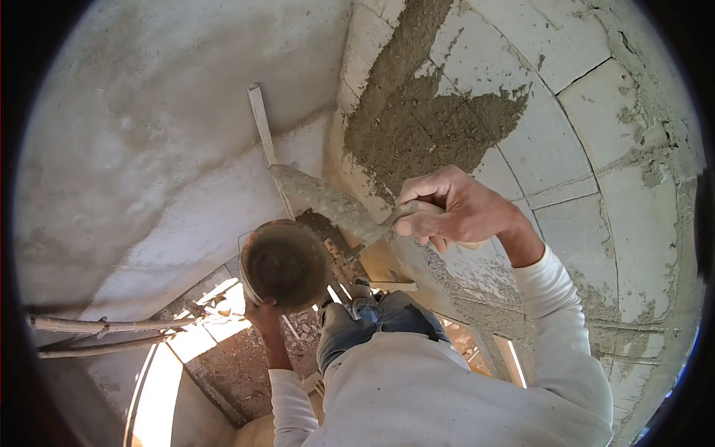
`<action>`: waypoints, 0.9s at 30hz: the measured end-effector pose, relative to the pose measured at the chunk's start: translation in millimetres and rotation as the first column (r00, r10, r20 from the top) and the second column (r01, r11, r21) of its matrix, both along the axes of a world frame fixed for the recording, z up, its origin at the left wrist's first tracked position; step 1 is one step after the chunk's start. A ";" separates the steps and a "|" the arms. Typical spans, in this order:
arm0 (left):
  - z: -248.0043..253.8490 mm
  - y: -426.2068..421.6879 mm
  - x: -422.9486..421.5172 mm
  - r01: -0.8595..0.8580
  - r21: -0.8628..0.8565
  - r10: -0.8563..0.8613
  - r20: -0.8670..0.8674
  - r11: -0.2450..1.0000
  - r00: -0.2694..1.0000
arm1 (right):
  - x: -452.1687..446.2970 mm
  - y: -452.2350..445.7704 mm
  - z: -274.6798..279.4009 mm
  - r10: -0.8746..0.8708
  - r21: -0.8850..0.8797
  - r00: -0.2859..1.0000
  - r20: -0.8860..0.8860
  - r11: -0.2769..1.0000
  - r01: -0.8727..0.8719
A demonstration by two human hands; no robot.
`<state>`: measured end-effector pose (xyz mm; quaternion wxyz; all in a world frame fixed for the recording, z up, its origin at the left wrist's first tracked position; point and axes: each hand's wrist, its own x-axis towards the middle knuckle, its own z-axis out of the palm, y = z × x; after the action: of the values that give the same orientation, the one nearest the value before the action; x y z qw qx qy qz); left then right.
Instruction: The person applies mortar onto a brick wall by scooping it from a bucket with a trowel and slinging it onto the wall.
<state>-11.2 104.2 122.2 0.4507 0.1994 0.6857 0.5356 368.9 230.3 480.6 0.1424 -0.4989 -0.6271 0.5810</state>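
Observation:
My right hand (462, 211) is closed round the handle of a trowel (328, 203), whose blade points left and is coated with grey mortar. Below and left of the blade, my left hand (264, 316) grips the rim of a round bucket (284, 265); its inside is dark and what it holds is hard to make out. Beyond my right hand, a rough patch of wet mortar (424, 123) covers part of the block wall (551, 167).
A smooth plastered wall (149, 134) rises at the left, with a thin batten (262, 123) against it. Wooden poles (112, 325) stick out at the lower left. Rubble (238, 369) lies on the floor far below. A plank (393, 286) is near my legs.

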 end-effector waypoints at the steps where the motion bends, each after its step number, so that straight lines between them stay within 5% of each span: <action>1: -9.0 -11.6 -12.6 -0.013 -0.001 0.013 -0.051 1.000 0.999 | 14.4 4.7 3.3 -0.044 -0.076 0.995 -0.088 0.996 0.037; 3: -33.4 -40.1 -40.4 -0.020 0.012 0.021 -0.059 1.000 0.998 | 56.6 22.1 -3.7 -0.144 -0.242 0.957 -0.253 0.967 0.082; 4: -42.3 -56.9 -48.2 -0.024 0.005 0.024 -0.110 1.000 0.994 | 97.6 37.5 -20.2 -0.200 -0.165 0.951 -0.235 0.973 0.164; 5: -48.6 -71.3 -59.3 -0.021 -0.003 0.020 -0.166 1.000 0.986 | 122.0 50.7 -4.5 -0.362 0.109 0.920 0.149 0.931 0.348; 6: -50.4 -76.2 -70.3 -0.022 -0.006 0.020 -0.224 1.000 0.974 | 157.8 62.6 3.3 -0.580 0.324 0.785 0.219 0.802 0.502; 7: -48.5 -71.4 -72.2 -0.041 0.002 0.040 -0.208 0.999 0.977 | 162.4 57.2 40.3 -0.706 0.539 0.668 0.236 0.667 0.515; 9: -30.1 -88.2 -66.4 -0.072 -0.032 0.065 -0.173 0.997 0.983 | 161.1 37.3 97.7 -0.692 0.599 0.719 0.059 0.601 0.529; 10: -35.7 -91.0 -70.3 -0.055 -0.144 0.034 -0.146 0.988 0.989 | 154.5 29.3 94.7 -0.690 0.577 0.704 0.168 0.648 0.497; 12: -26.2 -72.2 -55.3 0.029 -0.096 -0.057 -0.308 0.995 0.950 | 126.7 24.6 81.5 -0.652 0.529 0.668 0.359 0.732 0.429; 15: -13.6 -36.6 -23.1 0.115 -0.083 -0.137 -0.359 0.990 0.923 | 108.1 20.0 -30.6 -0.368 0.342 0.677 0.637 0.923 0.179; 18: 7.9 3.0 11.9 0.248 -0.072 -0.256 -0.395 0.966 0.882 | 49.9 -19.0 -144.6 0.012 0.164 0.813 0.582 0.978 -0.132; 19: 19.9 17.4 27.6 0.237 -0.106 -0.258 -0.287 0.966 0.922 | 37.9 -29.0 -182.0 0.114 0.161 0.848 0.517 0.961 -0.226; 21: 21.4 42.6 48.8 0.332 -0.071 -0.339 -0.226 0.941 0.913 | -9.2 -31.6 -207.8 0.161 0.087 0.768 0.620 0.958 -0.271; 23: 71.3 64.2 79.4 0.419 -0.054 -0.420 -0.223 0.906 0.880 | -50.8 -31.1 -229.6 -0.066 0.306 0.686 0.725 0.922 -0.235; 26: 107.0 88.2 97.4 0.508 -0.029 -0.507 -0.141 0.861 0.850 | -89.6 -63.4 -265.1 -0.198 0.478 0.492 0.848 0.688 -0.546; 27: 106.2 94.5 97.5 0.537 0.012 -0.529 -0.158 0.843 0.834 | -86.0 -67.3 -256.2 -0.160 0.467 0.524 0.836 0.709 -0.529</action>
<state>86.3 198.7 228.4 0.5241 0.4342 0.6195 0.3913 282.9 163.0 224.4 -0.0701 -0.5466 -0.8344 0.0133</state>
